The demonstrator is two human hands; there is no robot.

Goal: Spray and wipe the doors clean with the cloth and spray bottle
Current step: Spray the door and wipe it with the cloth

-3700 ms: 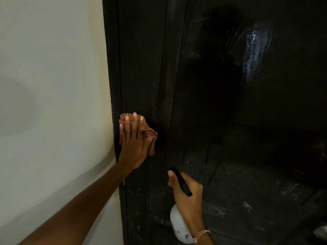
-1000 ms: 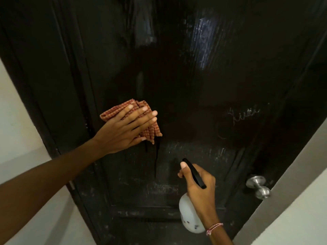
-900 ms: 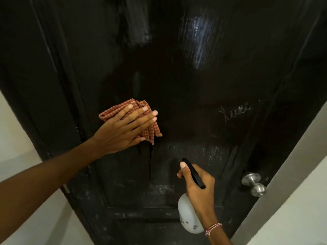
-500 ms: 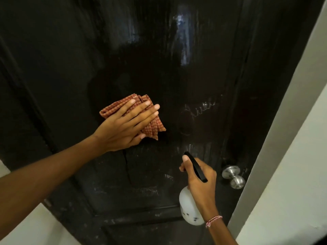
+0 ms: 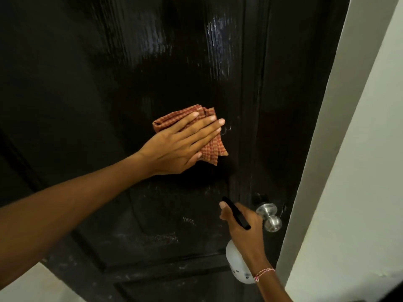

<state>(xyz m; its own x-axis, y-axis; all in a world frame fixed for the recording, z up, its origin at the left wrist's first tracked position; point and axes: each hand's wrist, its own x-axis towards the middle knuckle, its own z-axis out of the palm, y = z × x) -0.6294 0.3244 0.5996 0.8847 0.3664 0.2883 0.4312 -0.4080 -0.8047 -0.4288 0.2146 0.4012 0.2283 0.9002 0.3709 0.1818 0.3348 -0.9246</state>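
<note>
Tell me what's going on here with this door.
A person is cleaning a dark wooden door. The left hand presses a folded orange checked cloth flat against the door panel, fingers straight. The right hand grips a white spray bottle with a black trigger, held low beside the silver doorknob. The upper door looks glossy, while pale smudges show lower down.

Facing the door, both hands in front of it.
My left hand is lying flat over the cloth, pinning it against the door. My right hand is sitting below and right of it, gripping the spray bottle, whose body is hanging under that hand. The knob is sitting just right of that hand, with the wall further right.
</note>
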